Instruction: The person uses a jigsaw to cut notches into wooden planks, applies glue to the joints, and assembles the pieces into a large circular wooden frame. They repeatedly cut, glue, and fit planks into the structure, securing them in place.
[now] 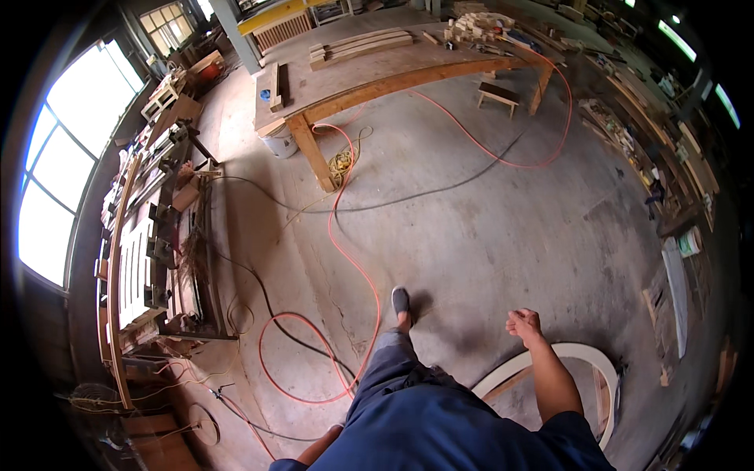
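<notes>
r hand [524, 323] fisted, curved wood arch [585, 355] just below

The person's left hand [334, 430] is almost wholly hidden behind the blue work clothes [448, 424], only a forearm sliver showing. The curved white wooden arch [597, 363] is partly covered by the right arm. Items on the far workbench [369, 67] are too small to identify.
</notes>
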### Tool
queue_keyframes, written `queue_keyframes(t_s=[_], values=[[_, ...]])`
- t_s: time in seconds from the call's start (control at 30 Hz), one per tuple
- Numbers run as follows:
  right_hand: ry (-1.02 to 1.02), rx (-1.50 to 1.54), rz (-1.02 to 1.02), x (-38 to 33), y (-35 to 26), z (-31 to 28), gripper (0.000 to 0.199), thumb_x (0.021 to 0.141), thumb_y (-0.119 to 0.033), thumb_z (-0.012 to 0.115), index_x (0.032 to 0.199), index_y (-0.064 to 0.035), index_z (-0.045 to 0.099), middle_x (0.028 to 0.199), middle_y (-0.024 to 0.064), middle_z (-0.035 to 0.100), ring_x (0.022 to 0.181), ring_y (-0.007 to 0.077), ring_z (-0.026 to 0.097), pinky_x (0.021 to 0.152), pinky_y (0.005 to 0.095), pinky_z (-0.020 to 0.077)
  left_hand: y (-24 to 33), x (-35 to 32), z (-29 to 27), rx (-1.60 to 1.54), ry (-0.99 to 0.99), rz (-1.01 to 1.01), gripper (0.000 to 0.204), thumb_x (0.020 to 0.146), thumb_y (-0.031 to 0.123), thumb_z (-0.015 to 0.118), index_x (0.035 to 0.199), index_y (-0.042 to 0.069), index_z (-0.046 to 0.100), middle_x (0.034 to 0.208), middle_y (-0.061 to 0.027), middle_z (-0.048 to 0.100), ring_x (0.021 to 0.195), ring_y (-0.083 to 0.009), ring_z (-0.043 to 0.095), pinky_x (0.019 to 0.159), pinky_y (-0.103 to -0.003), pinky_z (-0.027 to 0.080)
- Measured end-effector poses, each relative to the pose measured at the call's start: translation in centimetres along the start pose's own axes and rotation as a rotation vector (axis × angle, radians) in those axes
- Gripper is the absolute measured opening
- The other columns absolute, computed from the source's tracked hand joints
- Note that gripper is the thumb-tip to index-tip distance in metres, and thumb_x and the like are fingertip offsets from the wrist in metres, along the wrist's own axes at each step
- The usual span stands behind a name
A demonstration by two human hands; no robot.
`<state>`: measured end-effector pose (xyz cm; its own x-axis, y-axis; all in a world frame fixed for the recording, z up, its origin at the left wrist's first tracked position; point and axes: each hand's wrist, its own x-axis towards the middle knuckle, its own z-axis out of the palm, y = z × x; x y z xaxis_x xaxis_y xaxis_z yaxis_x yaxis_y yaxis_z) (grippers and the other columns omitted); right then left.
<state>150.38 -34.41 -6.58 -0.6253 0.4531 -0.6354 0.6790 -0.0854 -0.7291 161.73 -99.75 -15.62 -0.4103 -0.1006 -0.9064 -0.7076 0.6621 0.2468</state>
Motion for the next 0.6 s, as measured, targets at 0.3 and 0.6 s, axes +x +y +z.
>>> queue_keyframes(t_s=[0.3,0.6], values=[[-0.039,-0.09,0.375,13.4,-3.7,0.2,0.028,0.096,-0.024,0.073,0.095,0.0041,0.07,0.081,0.0151,0.073,0.067,0.0259,0.072,0.062,0.0423,0.0629,29.8,21.4,-13.9,0.376,-0.111,0.028,0.04,0.106,0.038,0.048,0.132,0.016,0.07,0.134,-0.0074,0.072,0.118,-0.0288,0.072,0.092,-0.047,0.057],[-0.407,-1.368,-0.688,25.6,-0.3,-1.4,0.03,0.091,-0.044,0.062,0.096,-0.0187,0.077,0.08,0.0117,0.075,0.078,0.0347,0.075,0.066,0.0523,0.0576,78.1,22.5,-28.2,-0.144,0.168,0.625,0.043,0.097,0.039,0.071,0.123,0.006,0.077,0.114,-0.0161,0.08,0.104,-0.025,0.076,0.092,-0.037,0.058]])
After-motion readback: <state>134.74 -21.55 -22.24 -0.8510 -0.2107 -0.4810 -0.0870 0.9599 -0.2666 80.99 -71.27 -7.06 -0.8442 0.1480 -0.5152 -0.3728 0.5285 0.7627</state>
